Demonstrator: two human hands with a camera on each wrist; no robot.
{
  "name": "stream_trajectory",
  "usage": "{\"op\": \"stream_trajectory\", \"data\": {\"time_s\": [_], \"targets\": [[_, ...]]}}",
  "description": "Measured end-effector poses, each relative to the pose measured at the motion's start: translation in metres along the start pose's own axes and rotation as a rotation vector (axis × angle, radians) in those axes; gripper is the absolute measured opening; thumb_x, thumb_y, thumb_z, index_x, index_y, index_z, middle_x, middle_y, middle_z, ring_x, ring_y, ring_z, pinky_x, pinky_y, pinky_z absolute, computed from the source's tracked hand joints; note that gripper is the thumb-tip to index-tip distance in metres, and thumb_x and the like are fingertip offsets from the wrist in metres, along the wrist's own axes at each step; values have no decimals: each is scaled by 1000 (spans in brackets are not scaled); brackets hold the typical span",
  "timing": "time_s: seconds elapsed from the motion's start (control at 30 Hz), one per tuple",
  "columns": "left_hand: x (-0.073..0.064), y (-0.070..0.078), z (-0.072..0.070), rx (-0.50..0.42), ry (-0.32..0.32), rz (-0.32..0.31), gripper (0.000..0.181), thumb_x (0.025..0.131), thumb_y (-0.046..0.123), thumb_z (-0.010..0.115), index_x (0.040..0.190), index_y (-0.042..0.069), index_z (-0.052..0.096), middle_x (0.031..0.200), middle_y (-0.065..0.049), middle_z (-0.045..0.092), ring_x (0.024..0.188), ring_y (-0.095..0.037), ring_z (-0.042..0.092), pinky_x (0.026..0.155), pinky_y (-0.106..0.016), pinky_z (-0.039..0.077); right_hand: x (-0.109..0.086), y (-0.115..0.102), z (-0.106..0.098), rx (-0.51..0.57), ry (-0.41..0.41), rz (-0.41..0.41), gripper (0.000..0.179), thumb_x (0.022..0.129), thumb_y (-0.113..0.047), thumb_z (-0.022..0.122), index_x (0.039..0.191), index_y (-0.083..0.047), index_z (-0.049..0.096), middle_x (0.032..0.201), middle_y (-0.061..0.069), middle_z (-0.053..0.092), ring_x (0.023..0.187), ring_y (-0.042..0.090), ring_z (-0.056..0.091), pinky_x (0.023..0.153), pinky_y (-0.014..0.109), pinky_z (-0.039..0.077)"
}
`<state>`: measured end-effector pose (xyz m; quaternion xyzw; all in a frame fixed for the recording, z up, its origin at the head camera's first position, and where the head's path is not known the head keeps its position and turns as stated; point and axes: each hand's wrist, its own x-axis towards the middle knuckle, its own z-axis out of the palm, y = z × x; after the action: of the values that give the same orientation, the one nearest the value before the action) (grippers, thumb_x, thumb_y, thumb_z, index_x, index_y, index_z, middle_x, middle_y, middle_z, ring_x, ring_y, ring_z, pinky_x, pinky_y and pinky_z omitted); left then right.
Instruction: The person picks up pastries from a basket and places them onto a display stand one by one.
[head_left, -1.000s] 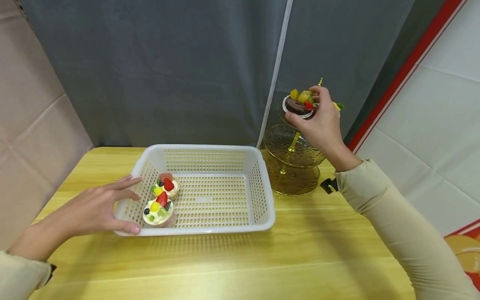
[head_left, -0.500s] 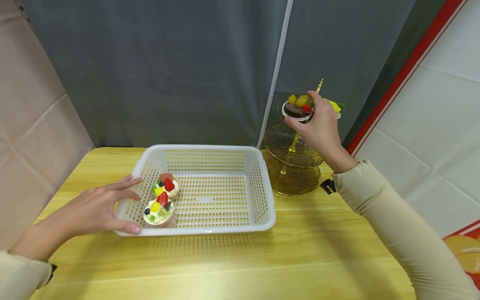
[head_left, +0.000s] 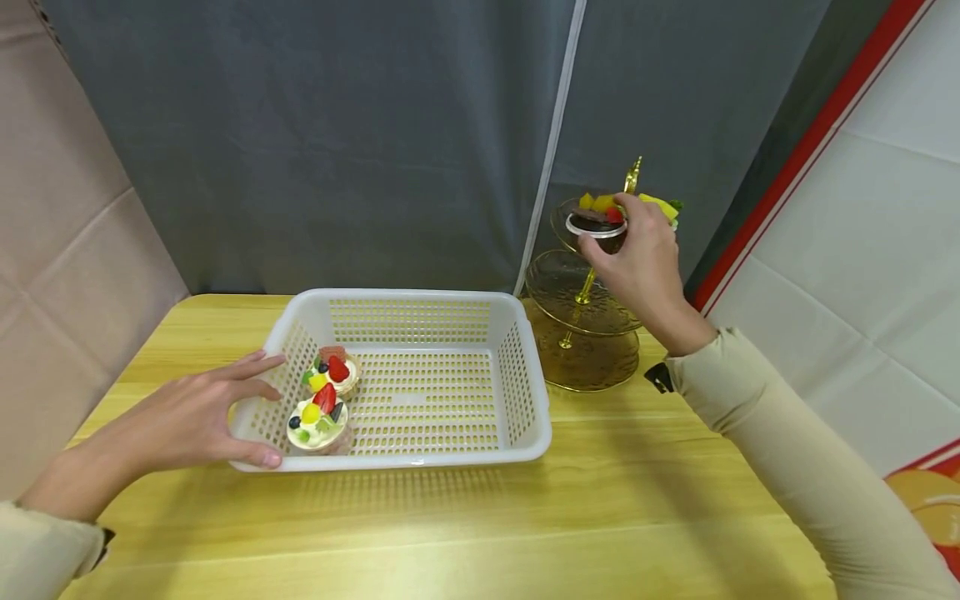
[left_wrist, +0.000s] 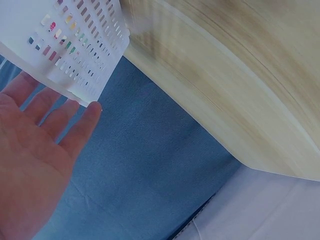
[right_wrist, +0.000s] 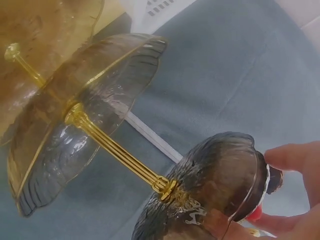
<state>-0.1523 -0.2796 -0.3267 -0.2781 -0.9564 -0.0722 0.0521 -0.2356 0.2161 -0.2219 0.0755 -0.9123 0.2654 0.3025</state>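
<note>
In the head view, my right hand (head_left: 643,265) grips a chocolate cupcake (head_left: 596,225) by its sides, thumb in front. Yellow fruit and a red berry top the cupcake. It is at the top tier (right_wrist: 215,175) of a gold-stemmed glass stand (head_left: 588,317); whether it touches the tier I cannot tell. Behind the hand shows another dessert with a yellow and green topping (head_left: 660,207), partly hidden. My left hand (head_left: 183,412) rests on the left end of a white perforated basket (head_left: 450,457), fingers extended along its rim. Inside sit two fruit-topped cream cupcakes, one nearer (head_left: 318,423), one farther (head_left: 336,373).
The basket and stand are side by side on a wooden table (head_left: 480,533). The stand's lower two tiers hold nothing visible. A grey curtain (head_left: 337,150) hangs behind the table, with a white panel (head_left: 855,250) edged in red on the right.
My right hand has lowered slightly with the chocolate cupcake, which has come down level with the top tier. The stand's top has shifted slightly left. My left hand has stayed put.
</note>
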Motion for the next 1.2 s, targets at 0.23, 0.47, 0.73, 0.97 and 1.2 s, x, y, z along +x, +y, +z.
{"op": "stream_trajectory", "data": {"time_s": [0.23,0.47,0.73,0.97,1.2], "targets": [[0,0,1,-1,-3,-1,80,62,78,75,109,14,74,149,-15,48,116,-47,59,71,-60,50,-9,-3,-3,-29,11,-1,61,90,-29,65,142,-1,49,135,26,49,121,44,47,98,61,37],[1,0,0,-1,0,-1,80,62,78,74,109,14,74,149,-15,48,117,-47,59,71,-60,50,-15,-7,-12,-64,-3,1,63,91,-29,64,145,-4,45,140,27,46,122,48,47,96,65,36],[0,0,0,0,2,3,80,63,78,74,108,13,75,148,-16,49,118,-47,59,73,-60,50,-21,-14,-20,-111,-6,-27,66,90,-28,67,147,-5,43,142,26,44,120,47,51,92,68,37],[-1,-1,-1,-6,0,2,79,63,77,75,108,12,75,148,-15,49,119,-47,58,74,-60,50,-26,-26,-19,-73,39,-141,64,89,-26,69,144,-4,44,136,25,46,105,44,55,85,64,44],[-2,0,-1,-9,-6,2,78,63,77,75,109,13,74,149,-15,48,120,-47,57,73,-60,50,-30,-38,-18,-24,132,-207,64,88,-24,71,143,-5,45,137,23,46,116,40,54,89,59,47]]}}
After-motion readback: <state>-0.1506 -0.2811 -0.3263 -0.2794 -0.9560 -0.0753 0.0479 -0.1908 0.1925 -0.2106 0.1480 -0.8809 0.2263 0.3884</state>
